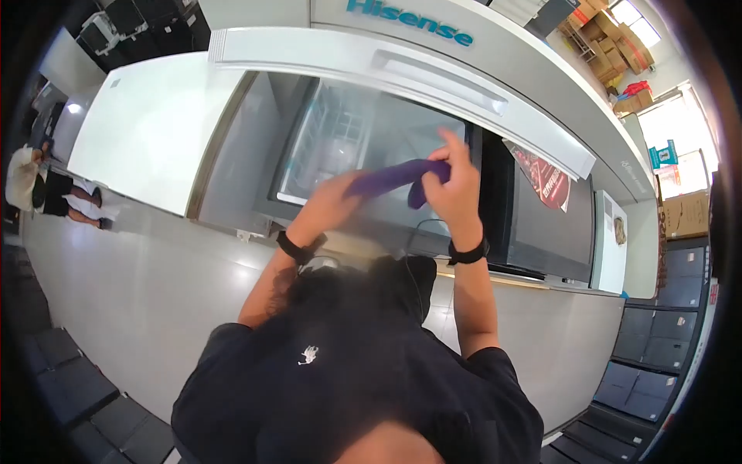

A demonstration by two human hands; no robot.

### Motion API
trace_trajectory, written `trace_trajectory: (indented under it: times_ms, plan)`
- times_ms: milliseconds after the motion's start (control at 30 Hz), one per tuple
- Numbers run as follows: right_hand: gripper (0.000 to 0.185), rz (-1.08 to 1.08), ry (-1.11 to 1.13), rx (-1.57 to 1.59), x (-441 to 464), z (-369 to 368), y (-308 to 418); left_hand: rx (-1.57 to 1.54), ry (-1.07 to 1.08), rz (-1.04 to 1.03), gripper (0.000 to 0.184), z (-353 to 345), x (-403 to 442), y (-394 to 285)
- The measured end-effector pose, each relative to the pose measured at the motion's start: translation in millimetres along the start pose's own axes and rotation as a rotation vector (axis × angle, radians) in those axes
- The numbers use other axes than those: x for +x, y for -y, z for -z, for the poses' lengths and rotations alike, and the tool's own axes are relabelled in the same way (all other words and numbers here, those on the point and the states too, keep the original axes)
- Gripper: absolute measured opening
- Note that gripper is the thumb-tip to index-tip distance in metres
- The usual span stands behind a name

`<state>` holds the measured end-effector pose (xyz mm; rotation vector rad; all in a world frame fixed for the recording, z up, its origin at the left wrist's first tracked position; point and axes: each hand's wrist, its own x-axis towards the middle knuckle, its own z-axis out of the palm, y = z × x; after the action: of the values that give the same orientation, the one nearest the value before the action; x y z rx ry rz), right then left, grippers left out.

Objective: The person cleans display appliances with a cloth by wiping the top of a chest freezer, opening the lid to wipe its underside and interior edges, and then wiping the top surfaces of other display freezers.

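A purple cloth (394, 177) is stretched between my two hands above a freezer chest. My left hand (328, 207) is blurred and closed on one end of it. The other end wraps about my right hand (454, 185), where a loose part hangs below the thumb. My right hand grips it, with a finger pointing up and away. Beneath the hands lies the freezer's glass top (410, 124), and through it a white wire basket (340, 127) shows at the left. Both wrists wear dark bands.
A white ledge with a recessed handle (440, 81) runs behind the glass, under a Hisense sign (410, 23). At the left stands a white cabinet (154, 127); at the right, a dark-topped unit (549, 220) with a red leaflet (545, 174). A person (58, 185) sits far left.
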<state>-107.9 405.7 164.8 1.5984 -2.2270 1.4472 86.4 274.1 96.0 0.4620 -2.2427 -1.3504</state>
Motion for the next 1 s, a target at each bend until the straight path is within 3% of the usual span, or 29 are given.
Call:
trace_trajectory:
  times_ms: [33, 133, 267, 367, 500, 567, 667, 733, 867, 1000]
  plan:
    - [0.056, 0.004, 0.059, -0.040, -11.5, -7.6, -6.1, -0.013, 0.081, 0.048, 0.043, 2.6, -4.1, 14.4]
    - [0.042, -0.054, 0.266, -0.135, -53.8, -52.0, -36.8, 0.221, 0.026, -0.041, 0.045, 8.2, -32.7, 62.6]
    - [0.030, -0.108, 0.505, -0.102, -140.2, -127.5, -82.9, 0.330, 0.111, 0.266, 0.039, 33.6, -72.8, 113.9]
    - [0.028, -0.086, 0.449, -0.031, -178.7, -138.8, -78.6, 0.319, 0.117, 0.227, 0.038, 31.6, -102.9, 152.0]
    - [0.029, -0.311, 0.521, -0.055, -188.6, -88.4, -84.8, 0.270, 0.178, 0.169, 0.037, -14.9, -103.4, 135.9]
    - [0.028, -0.297, 0.435, -0.085, -211.9, -44.2, -88.9, 0.250, 0.322, 0.025, 0.037, -51.9, -93.2, 134.6]
    - [0.027, -0.479, 0.342, -0.213, -257.4, 23.8, -66.7, 0.106, 0.501, -0.223, 0.035, -105.8, -80.1, 99.2]
    - [0.026, -0.662, 0.285, -0.243, -292.2, 61.6, -48.7, 0.043, 0.697, -0.288, 0.033, -132.3, -80.9, 85.6]
    - [0.026, -0.721, 0.190, -0.308, -329.3, 88.2, -18.0, 0.043, 1.022, -0.291, 0.032, -142.5, -73.5, 51.3]
    - [0.026, -0.650, 0.059, -0.336, -313.6, 63.1, -30.2, 0.035, 0.733, -0.297, 0.031, -137.5, -67.1, 58.1]
